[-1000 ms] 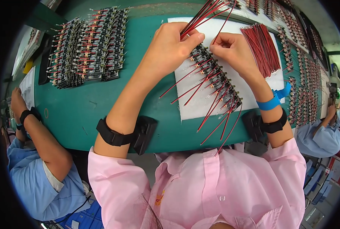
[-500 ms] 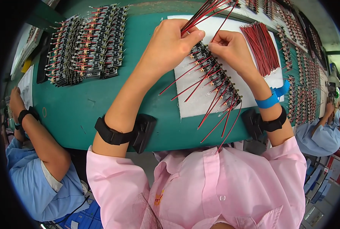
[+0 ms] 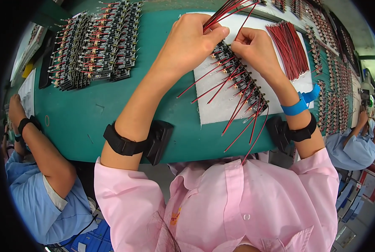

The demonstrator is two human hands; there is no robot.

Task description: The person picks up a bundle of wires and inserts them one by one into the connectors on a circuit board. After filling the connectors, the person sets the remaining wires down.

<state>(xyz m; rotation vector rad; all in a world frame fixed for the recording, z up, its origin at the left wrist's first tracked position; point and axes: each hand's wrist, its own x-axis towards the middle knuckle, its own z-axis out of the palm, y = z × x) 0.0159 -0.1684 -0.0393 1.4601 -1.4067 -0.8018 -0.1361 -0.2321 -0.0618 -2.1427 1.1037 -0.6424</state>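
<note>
My left hand [image 3: 189,44] is closed around a bundle of red and black wires [image 3: 226,11], whose ends fan out past the thumb. Close by on the right, my right hand [image 3: 258,49] pinches a single red-black wire [image 3: 247,22] between thumb and fingers. Both hands are over the far end of a row of small black circuit boards [image 3: 243,79]. Red-black wires trail from those boards toward me, one reaching my pink shirt. Under the row lies a white foam sheet [image 3: 206,114]. My fingers hide the wire's lower tip.
A pile of red-black wires [image 3: 287,52] lies on the sheet's right part. Stacked rows of wired boards [image 3: 112,42] stand at left on the green table [image 3: 78,126]. More boards [image 3: 334,92] line the right side. Co-workers in blue sit left [image 3: 48,189] and right [image 3: 349,147].
Both hands have shifted slightly away from me, the left a little to the right. The wire bundle and the pinched wire stay in their grip.
</note>
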